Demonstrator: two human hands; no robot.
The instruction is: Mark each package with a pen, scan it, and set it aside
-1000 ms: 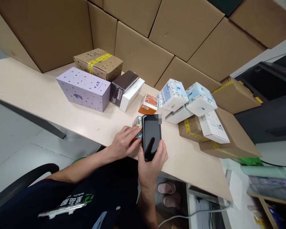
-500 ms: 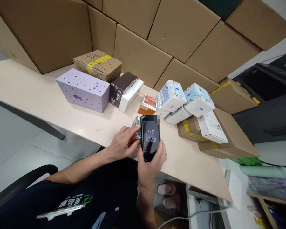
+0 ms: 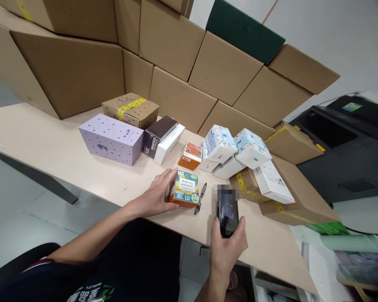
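My left hand (image 3: pixel 156 193) rests on the table with its fingers wrapped round the left side of a small orange and green box (image 3: pixel 185 189). A black pen (image 3: pixel 200 198) lies just right of that box. My right hand (image 3: pixel 228 247) grips a black phone (image 3: pixel 227 213) by its lower end, holding it low over the table (image 3: pixel 50 142) near the front edge. The phone's screen faces up and is lit.
Behind the small box stand a lilac box (image 3: pixel 111 139), a taped brown box (image 3: pixel 130 110), a dark box (image 3: pixel 159 135), a white box (image 3: pixel 168 143), an orange carton (image 3: pixel 190 155) and tissue packs (image 3: pixel 236 149). Large cardboard cartons (image 3: pixel 176 54) wall the back. A black printer (image 3: pixel 343 142) sits at right.
My right hand has carried the phone down and to the right, away from the small box, which now shows in full with a pen beside it. The view has tilted upward.
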